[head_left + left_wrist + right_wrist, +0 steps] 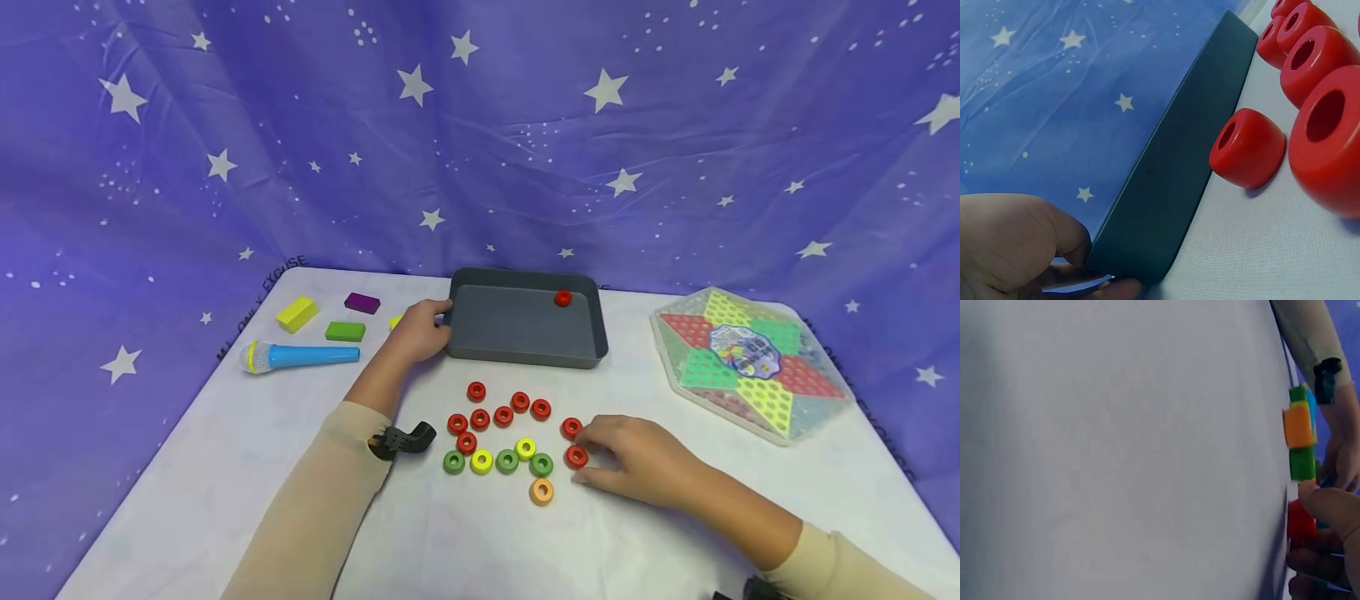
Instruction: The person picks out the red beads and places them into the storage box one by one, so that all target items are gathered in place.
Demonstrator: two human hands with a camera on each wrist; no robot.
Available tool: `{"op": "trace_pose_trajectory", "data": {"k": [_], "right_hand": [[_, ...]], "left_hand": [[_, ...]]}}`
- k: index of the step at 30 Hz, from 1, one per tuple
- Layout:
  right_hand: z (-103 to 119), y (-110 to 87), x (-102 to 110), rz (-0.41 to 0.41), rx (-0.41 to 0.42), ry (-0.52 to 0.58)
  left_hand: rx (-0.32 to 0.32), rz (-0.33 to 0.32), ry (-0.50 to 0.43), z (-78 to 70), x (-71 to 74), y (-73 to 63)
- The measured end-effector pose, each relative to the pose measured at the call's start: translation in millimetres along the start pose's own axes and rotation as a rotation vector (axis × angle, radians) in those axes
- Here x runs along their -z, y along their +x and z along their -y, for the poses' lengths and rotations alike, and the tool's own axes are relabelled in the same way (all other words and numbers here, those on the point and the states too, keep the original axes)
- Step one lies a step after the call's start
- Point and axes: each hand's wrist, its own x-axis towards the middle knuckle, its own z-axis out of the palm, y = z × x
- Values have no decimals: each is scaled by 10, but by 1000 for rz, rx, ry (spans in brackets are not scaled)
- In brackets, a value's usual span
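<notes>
My left hand grips the left edge of a dark grey tray; the left wrist view shows thumb and fingers at the tray's wall. One red bead lies inside the tray. My right hand reaches around a red bead at the right of the loose group, thumb and fingers spread apart on either side. Another red bead sits by its fingertips. Left of these lie several red beads, green beads, yellow beads and an orange bead.
A blue toy microphone lies at the left, below yellow, purple and green blocks. A yellow piece beside the left hand is partly hidden. At the right lies a hexagonal Chinese checkers board. A starry purple curtain hangs behind the table.
</notes>
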Motion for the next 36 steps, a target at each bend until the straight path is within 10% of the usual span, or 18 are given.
{"op": "trace_pose_trajectory", "data": {"k": [7, 14, 27, 36], "right_hand": [[97, 54, -41, -51, 83, -95], [-14, 257, 360, 58, 27, -11], [-375, 1058, 1086, 132, 12, -40], [-679, 1647, 1085, 132, 18, -33]], "left_hand": [[1, -7, 13, 3, -10, 4], [-2, 0, -8, 11, 1, 11], [-16, -24, -9, -29, 9, -30], [-4, -24, -25, -9, 17, -27]]}}
